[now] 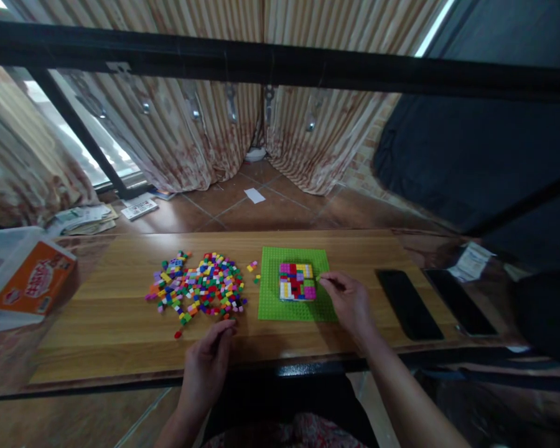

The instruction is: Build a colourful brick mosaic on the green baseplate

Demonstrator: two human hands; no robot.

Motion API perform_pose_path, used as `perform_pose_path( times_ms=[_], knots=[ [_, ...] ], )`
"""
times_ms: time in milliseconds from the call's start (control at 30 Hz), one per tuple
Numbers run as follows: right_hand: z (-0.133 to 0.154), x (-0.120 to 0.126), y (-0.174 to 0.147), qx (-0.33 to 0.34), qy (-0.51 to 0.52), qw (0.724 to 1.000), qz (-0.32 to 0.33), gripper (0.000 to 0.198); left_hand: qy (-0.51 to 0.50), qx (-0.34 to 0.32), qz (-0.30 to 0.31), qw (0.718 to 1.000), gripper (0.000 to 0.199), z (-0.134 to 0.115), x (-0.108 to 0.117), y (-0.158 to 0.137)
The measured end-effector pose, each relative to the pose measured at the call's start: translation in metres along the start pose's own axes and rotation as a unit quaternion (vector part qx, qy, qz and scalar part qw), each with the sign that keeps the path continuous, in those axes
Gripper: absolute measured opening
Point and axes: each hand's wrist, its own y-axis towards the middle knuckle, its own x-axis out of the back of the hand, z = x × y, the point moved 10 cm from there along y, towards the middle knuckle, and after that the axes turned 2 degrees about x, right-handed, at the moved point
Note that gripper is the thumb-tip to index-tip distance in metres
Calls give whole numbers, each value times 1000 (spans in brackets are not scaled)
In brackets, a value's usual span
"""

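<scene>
A square block build [297, 282] of red, white, yellow, magenta and green toy bricks stands on a green studded baseplate [270, 305]. My right hand [350, 302] is over the baseplate's right side, thumb and finger pinched just beside the build. Whatever lies between those fingertips is too small to make out. At the front edge of a big pile of loose toy bricks [210, 283], my left hand [209, 361] has its fingers curled and their tips together. What it holds, if anything, is hidden. A few stray bricks [252, 266] lie between pile and baseplate.
All this rests on a wooden table [121, 336]. Two dark flat phone-like slabs, one nearer [408, 305] and one farther right [462, 302], lie at the right. A clear plastic bin [9, 249] with an orange box [35, 280] stands left. A dark metal bar [280, 62] crosses above.
</scene>
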Motion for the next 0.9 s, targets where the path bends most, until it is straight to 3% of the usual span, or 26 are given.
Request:
perform_pose_path(
  times_ms=[300, 600, 900],
  knots=[
    [10, -31, 16, 37, -59, 994, 83, 18, 79, -35, 20, 996, 25, -11, -4, -2],
    [1, -31, 14, -14, -20, 998, 50, 16, 109, -54, 18, 992, 25, -15, -5, -2],
    [11, -29, 8, 33, -27, 999, 31, 19, 125, -67, 13, 990, 26, -19, -4, -3]
  ],
)
